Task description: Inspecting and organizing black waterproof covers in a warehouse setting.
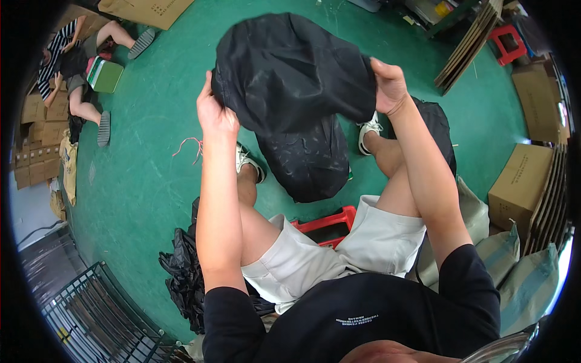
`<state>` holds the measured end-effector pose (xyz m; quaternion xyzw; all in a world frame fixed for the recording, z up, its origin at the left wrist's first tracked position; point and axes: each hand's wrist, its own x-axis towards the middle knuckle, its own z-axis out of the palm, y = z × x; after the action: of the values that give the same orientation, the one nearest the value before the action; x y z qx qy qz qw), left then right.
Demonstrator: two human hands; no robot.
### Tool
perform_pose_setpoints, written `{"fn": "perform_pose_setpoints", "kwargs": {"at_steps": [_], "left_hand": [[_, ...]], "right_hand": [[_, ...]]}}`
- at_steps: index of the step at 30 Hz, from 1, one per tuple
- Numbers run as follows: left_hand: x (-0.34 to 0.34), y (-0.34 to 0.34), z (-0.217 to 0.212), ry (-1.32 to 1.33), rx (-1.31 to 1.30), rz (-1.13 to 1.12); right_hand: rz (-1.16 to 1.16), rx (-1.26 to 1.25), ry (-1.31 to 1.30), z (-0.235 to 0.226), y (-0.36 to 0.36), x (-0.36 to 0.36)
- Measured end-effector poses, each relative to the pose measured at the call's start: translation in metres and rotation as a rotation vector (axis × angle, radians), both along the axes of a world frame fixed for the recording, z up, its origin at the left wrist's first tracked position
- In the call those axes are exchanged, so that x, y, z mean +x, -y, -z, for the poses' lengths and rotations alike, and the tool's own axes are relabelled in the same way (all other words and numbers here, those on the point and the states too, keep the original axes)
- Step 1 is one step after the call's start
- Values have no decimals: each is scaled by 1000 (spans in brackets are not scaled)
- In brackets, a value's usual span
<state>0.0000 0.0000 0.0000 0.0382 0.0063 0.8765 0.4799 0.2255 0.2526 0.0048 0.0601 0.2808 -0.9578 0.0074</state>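
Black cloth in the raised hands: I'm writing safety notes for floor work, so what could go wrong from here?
The black cloth could slip if the left hand or right hand loosens, since it is held up between them. It might also get mixed up with the similarly dark bundle partly hidden behind it. The loose pink string near the left shoe could perhaps catch a foot.

Cloth [290,72] between left hand [218,115] and right hand [391,89], out before the wearer [363,305]. Below it, partly covered: bag [305,166] on floor [139,181], between the feet [247,163]. Stool [338,221] nearer in, between the legs [405,187]. Second bag [434,121] right of these. Cord [192,145] left of the left foot. Plastic heap [184,272] at left; rack [103,314] farther left. Sacks [529,269] right, carton [517,181] beyond. Co-worker [60,51] far left, ahead.
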Motion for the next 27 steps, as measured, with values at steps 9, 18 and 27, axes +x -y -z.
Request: {"fn": "perform_pose_setpoints", "kwargs": {"at_steps": [9, 18, 27], "left_hand": [[13, -8, -9, 120, -725, -278], [22, -18, -7, -11, -715, -138], [8, -50, 29, -152, -757, -82]], "right_hand": [[240, 16, -1, -13, 22, -16], [282, 131, 161, -7, 24, -33], [476, 74, 227, -13, 26, -73]]}}
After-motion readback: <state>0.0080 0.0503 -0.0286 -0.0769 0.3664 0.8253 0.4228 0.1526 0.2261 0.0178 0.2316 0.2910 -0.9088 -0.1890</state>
